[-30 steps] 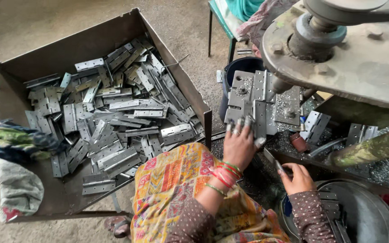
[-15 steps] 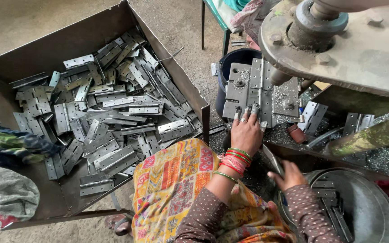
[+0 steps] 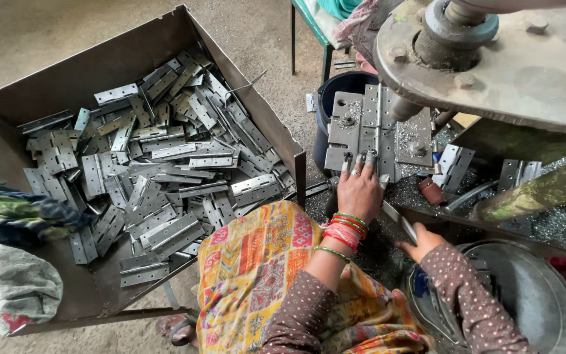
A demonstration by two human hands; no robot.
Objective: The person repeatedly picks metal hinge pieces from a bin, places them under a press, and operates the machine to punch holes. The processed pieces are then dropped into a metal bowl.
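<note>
1. Head view: no packages, labels or signs show clearly. The largest container is a brown metal bin [image 3: 132,72] at left, open-topped with sloping walls.
2. The left hand [image 3: 359,190] lies palm down with fingers spread and nearly straight. Its fingertips [image 3: 370,157] press on the near edge of a grey hinge [image 3: 378,121] that lies flat on the press bed. It grips nothing; it only rests on the hinge.
3. Red and green bangles [image 3: 343,229] sit on the left wrist.
4. The right hand [image 3: 420,241] is curled around a thin metal strip [image 3: 397,219] just right of the left wrist. How tightly the fingers close cannot be told.
5. The hinge sits under the press head [image 3: 492,59], a heavy rusted plate that hides its far right part.
6. The bin holds a loose heap of hinges [image 3: 158,170], well apart from the hands.
7. A cloth [image 3: 21,216] hangs over the bin's left wall.
8. A dark bucket [image 3: 339,88] stands behind the press bed, and a round pan [image 3: 532,295] lies at lower right, beside the right arm.
9. Metal shavings [image 3: 545,223] cover the bed at right.
</note>
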